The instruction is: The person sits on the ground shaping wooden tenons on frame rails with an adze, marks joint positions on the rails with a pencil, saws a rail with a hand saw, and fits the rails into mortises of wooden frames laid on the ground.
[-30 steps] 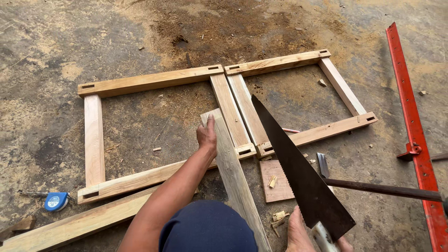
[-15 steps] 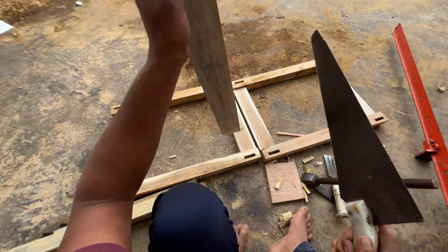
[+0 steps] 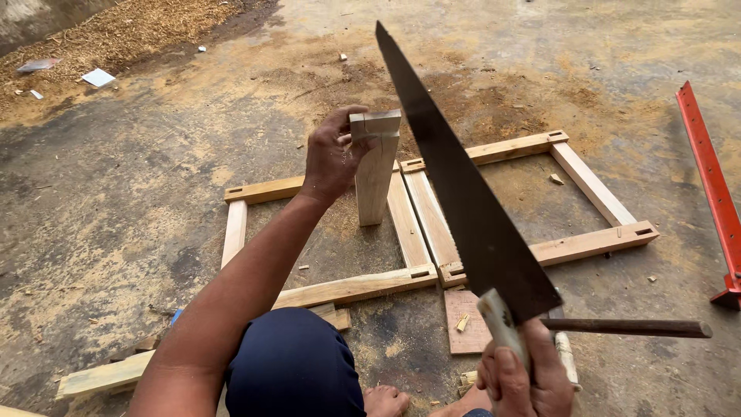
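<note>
Left hand [image 3: 333,158]: closed around top of wooden post [image 3: 376,170], held upright, notched end up, above wooden frames [image 3: 421,224] laid flat on concrete floor [image 3: 139,201].
Right hand [image 3: 525,378]: clenched on pale handle of handsaw [image 3: 463,193], dark blade raised, tip pointed away, crossed just right of post.
Hammer [image 3: 625,327], small board [image 3: 461,318]: on floor near right hand.
Red bar clamp [image 3: 706,174]: at right edge.

Concrete floor [image 3: 116,201] is carrying two joined wooden frames [image 3: 432,224] lying flat, side by side. A small flat board [image 3: 463,320] is lying just below them, a red metal bar [image 3: 706,170] at right. Sawdust [image 3: 116,31] is covering the far left corner.
</note>
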